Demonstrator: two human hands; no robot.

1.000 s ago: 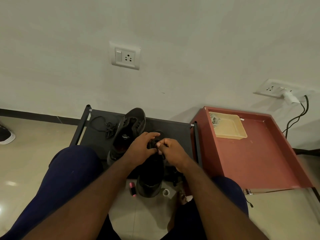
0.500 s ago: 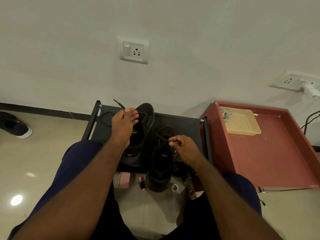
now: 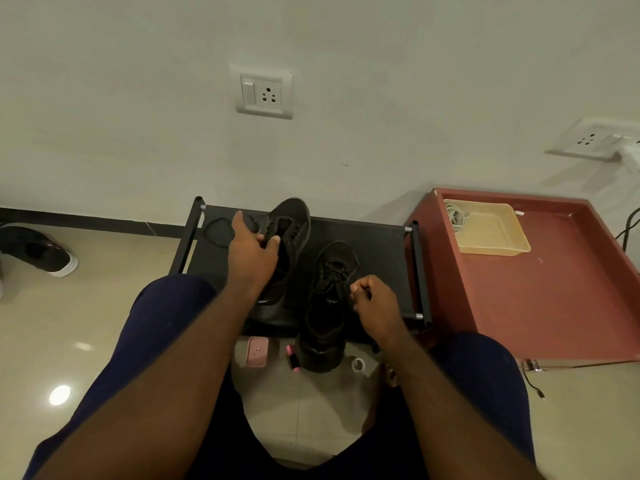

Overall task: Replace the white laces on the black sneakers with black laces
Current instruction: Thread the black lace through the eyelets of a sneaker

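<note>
A loose black lace [image 3: 215,233] lies looped on the matte fabric rack [image 3: 374,244]. The left hand [image 3: 252,252] reaches over it, fingers half spread; I cannot tell whether it holds anything. On the rack are two dull black, rounded shoes: the rear sneaker [image 3: 294,216] by the wall and the front sneaker [image 3: 327,313] overhanging the edge. The right hand [image 3: 377,301] pinches the fitted lace [image 3: 333,271] with curled fingers.

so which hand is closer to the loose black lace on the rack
Left. The left hand sits just right of the loose lace, at the far sneaker; the right hand is farther right, beside the near sneaker.
</note>
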